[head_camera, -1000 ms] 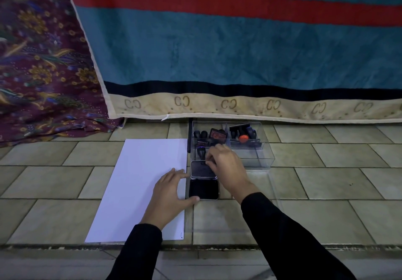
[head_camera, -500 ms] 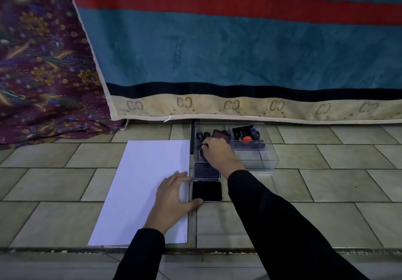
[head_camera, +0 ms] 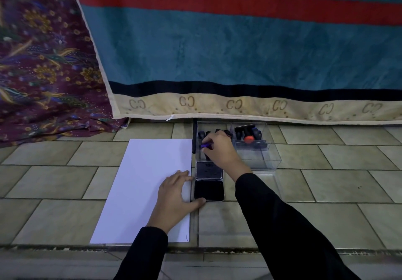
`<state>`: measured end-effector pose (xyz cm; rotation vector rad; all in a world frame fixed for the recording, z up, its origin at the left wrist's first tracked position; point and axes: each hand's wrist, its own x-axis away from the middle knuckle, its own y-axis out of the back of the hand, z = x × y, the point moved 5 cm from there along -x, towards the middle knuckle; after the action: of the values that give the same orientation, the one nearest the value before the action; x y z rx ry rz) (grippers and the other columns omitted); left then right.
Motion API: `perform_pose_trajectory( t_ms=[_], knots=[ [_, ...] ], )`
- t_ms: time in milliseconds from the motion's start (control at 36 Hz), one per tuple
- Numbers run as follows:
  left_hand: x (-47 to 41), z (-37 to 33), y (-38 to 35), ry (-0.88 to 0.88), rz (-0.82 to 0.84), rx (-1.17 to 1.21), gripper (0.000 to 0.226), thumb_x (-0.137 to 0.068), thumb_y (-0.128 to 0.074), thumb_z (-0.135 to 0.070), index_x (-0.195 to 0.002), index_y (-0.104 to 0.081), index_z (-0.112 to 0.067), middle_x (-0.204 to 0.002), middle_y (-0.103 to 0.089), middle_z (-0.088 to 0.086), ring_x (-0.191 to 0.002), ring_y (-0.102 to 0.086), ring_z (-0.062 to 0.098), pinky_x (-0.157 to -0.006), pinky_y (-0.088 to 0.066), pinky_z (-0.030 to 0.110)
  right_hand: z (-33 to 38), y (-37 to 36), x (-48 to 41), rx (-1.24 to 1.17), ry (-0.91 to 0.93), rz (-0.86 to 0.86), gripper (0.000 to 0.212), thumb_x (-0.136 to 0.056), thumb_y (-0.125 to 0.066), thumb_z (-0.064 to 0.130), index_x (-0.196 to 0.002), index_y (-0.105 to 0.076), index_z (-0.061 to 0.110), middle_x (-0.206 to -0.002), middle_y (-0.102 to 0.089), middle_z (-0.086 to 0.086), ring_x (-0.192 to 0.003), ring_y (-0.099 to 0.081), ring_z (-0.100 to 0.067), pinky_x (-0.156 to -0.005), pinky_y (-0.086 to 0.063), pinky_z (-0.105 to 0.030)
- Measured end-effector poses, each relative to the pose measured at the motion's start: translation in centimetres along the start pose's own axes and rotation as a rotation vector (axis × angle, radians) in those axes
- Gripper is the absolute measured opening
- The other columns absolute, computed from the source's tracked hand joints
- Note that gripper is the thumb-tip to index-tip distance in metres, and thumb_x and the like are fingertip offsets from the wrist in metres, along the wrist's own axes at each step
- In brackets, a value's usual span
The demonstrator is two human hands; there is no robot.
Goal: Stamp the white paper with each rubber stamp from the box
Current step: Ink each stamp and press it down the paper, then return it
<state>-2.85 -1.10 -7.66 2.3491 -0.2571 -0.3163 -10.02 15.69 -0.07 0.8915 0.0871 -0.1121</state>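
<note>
A white paper lies on the tiled floor. My left hand rests flat on its right edge, fingers spread, thumb touching the open black ink pad. The pad's lid lies folded back just beyond it. Behind stands a clear plastic box holding several dark rubber stamps, one with an orange knob. My right hand reaches into the box's left compartment, fingers closed around a stamp with a purple tip.
A teal blanket with a red stripe hangs right behind the box. A maroon floral cloth lies at the left. A floor ledge runs just before the paper's near edge.
My right hand has moved from the ink pad lid forward into the box and closed on a purple-tipped stamp. My left hand stays on the paper.
</note>
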Motion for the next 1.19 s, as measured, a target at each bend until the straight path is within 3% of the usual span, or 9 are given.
perform_pose_trajectory(
  t_ms=[111,222,333,444,583,833,944,1111,1194],
  knots=[
    [0.1,-0.1,0.0,-0.006,-0.005,-0.013,0.082,-0.059,-0.061,-0.074,-0.128,-0.054,-0.032,-0.138,-0.043,-0.020,-0.137,-0.030,0.005,-0.112,-0.021,0.025,0.5,1.8,1.6,-0.129,0.013,-0.091,0.023,-0.084,-0.066,0.010,-0.107,-0.063,0.012,-0.107,-0.063,-0.005,-0.084,-0.059,-0.011,-0.074,-0.048,-0.015],
    [0.2,-0.2,0.0,-0.006,-0.002,-0.026,0.084,-0.059,-0.060,-0.076,-0.130,-0.053,-0.032,-0.140,-0.046,-0.014,-0.136,-0.034,0.009,-0.113,-0.027,0.033,1.2,2.9,4.1,-0.213,0.062,-0.162,0.033,-0.082,-0.069,0.010,-0.113,-0.061,0.014,-0.108,-0.059,0.000,-0.082,-0.059,-0.008,-0.072,-0.048,-0.010],
    [0.2,-0.1,-0.1,0.000,-0.003,-0.026,0.084,-0.060,-0.060,-0.077,-0.130,-0.053,-0.033,-0.141,-0.044,-0.016,-0.137,-0.031,0.006,-0.112,-0.022,0.027,1.4,3.4,6.9,-0.224,0.147,-0.214,0.028,-0.084,-0.069,0.014,-0.112,-0.064,0.015,-0.105,-0.056,0.003,-0.077,-0.061,-0.009,-0.073,-0.048,-0.008],
    [0.0,-0.1,0.2,0.044,0.034,0.037,0.080,-0.064,-0.074,-0.066,-0.133,-0.051,-0.032,-0.139,-0.047,-0.016,-0.136,-0.032,0.006,-0.114,-0.026,0.031,0.8,2.5,8.7,-0.183,0.138,-0.156,0.033,-0.083,-0.070,0.015,-0.116,-0.063,0.015,-0.106,-0.056,0.002,-0.080,-0.062,-0.011,-0.079,-0.051,-0.017],
    [0.2,0.0,1.6,0.176,0.113,0.376,0.069,-0.061,-0.073,-0.065,-0.124,-0.050,-0.046,-0.127,-0.046,-0.036,-0.124,-0.038,-0.014,-0.102,-0.032,0.018,0.6,1.7,9.9,-0.185,0.172,-0.099,0.034,-0.084,-0.068,0.010,-0.118,-0.062,0.014,-0.107,-0.058,0.000,-0.087,-0.061,-0.010,-0.083,-0.051,-0.018],
    [1.0,2.1,6.6,0.150,-0.167,0.434,0.023,-0.091,-0.064,-0.033,-0.112,-0.064,-0.042,-0.119,-0.057,-0.038,-0.114,-0.043,-0.022,-0.095,-0.034,0.010,0.9,0.5,11.4,-0.171,0.212,-0.082,0.031,-0.085,-0.067,0.012,-0.115,-0.063,0.017,-0.104,-0.057,0.006,-0.090,-0.060,-0.004,-0.086,-0.052,-0.021],
    [1.0,4.6,9.2,0.115,-0.258,0.279,0.023,-0.093,-0.062,-0.025,-0.111,-0.064,-0.038,-0.119,-0.061,-0.028,-0.120,-0.047,-0.011,-0.094,-0.032,0.004,1.2,-0.2,11.8,-0.143,0.208,-0.081,0.032,-0.085,-0.066,0.010,-0.116,-0.062,0.016,-0.109,-0.057,0.003,-0.097,-0.058,-0.007,-0.091,-0.049,-0.022],
    [0.6,9.5,13.0,0.125,-0.307,-0.094,0.027,-0.095,-0.058,-0.019,-0.121,-0.061,-0.012,-0.123,-0.062,0.004,-0.119,-0.052,0.025,-0.099,-0.038,0.034,1.4,-0.7,12.3,-0.070,0.214,-0.115,0.035,-0.085,-0.067,0.015,-0.119,-0.061,0.017,-0.112,-0.057,0.006,-0.099,-0.053,0.000,-0.091,-0.040,-0.009],
    [0.2,12.0,14.0,0.233,-0.246,-0.262,0.034,-0.095,-0.058,-0.020,-0.125,-0.058,-0.004,-0.129,-0.058,0.019,-0.127,-0.044,0.038,-0.106,-0.035,0.048,1.6,-0.8,12.4,-0.069,0.221,-0.141,0.032,-0.084,-0.068,0.015,-0.116,-0.064,0.015,-0.109,-0.060,0.005,-0.095,-0.055,0.000,-0.090,-0.042,-0.008]
  ],
)
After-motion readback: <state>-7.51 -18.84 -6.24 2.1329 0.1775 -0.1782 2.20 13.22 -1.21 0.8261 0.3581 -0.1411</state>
